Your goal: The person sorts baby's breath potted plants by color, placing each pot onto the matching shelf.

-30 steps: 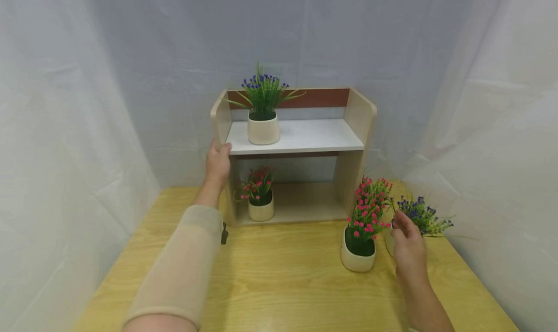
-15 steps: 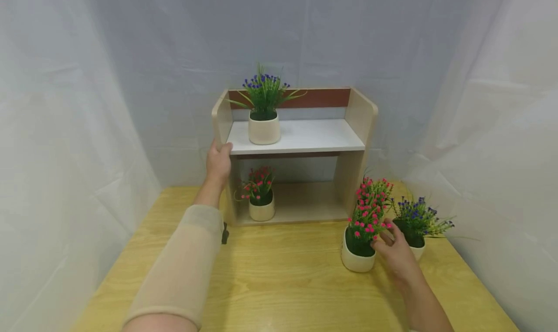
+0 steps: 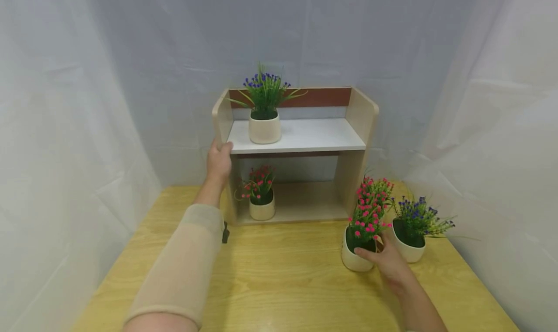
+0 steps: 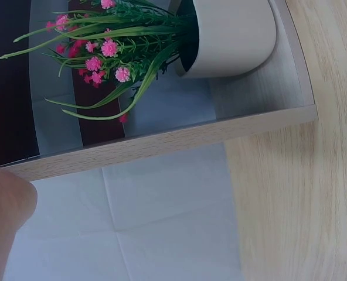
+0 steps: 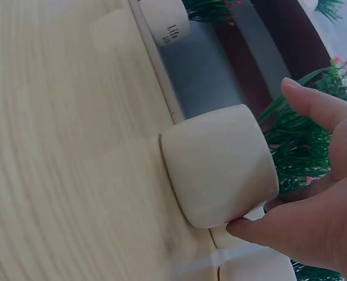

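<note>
My left hand (image 3: 219, 162) grips the left side panel of a two-tier wooden desk shelf (image 3: 296, 150), thumb at the front edge. At the right, my right hand (image 3: 390, 261) is at a cream pot of pink flowers (image 3: 358, 260) standing on the table. Its thumb reaches across the front of the rim in the head view. In the right wrist view, a fingertip (image 5: 239, 227) touches the pot's side, while the thumb (image 5: 296, 93) is extended, apart from the pot wall. Right beside this hand stands a pot of purple flowers (image 3: 410, 247).
On the shelf's white upper board stands another pot of purple flowers (image 3: 264, 128). A smaller-looking pot of pink flowers (image 3: 261, 210) sits at the left of the lower tier. More pink blooms (image 3: 381, 191) show behind the right-hand pot. White sheeting (image 3: 279, 31) surrounds the wooden table (image 3: 279, 283).
My right hand has moved left from the purple flower pot on the table to the pink one, its thumb now across the front rim. The left hand stays on the shelf panel.
</note>
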`<state>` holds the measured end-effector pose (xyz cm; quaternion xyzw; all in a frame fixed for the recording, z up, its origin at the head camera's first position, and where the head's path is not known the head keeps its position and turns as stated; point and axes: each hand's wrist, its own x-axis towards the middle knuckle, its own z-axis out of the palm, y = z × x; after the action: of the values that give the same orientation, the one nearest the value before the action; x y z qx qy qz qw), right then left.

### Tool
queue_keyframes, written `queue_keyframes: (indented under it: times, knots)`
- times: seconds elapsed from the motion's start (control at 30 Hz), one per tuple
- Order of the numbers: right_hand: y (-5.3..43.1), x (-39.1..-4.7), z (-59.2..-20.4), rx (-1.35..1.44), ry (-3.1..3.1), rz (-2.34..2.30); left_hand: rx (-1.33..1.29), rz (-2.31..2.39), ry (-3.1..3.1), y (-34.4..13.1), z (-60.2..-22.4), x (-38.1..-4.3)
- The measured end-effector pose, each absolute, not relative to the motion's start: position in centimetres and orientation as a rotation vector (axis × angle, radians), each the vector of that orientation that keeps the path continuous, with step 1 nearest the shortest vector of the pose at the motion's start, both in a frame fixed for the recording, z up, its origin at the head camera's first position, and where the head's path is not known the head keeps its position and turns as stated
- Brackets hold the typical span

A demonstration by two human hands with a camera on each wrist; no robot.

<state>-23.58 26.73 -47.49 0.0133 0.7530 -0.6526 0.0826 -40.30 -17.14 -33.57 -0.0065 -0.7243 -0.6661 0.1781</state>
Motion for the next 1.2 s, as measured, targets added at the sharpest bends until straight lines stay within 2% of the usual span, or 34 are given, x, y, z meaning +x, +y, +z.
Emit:
queue_keyframes:
  times: [0.23,0.7,1.2]
  knots:
    - [26.1,-24.1,-48.8,0.102,2.365,-1.862,-0.019,-1.875,-2.046,-17.2,-33.7,-40.5]
    - [25.6,-24.1,-50.7,0.014,2.557,-1.818,-0.020,-1.868,-2.052,-17.2,-33.7,-40.5]
    - [24.7,-24.2,-49.6,0.034,2.347,-1.926,-0.013,-1.858,-2.042,-17.1,-33.7,-40.5]
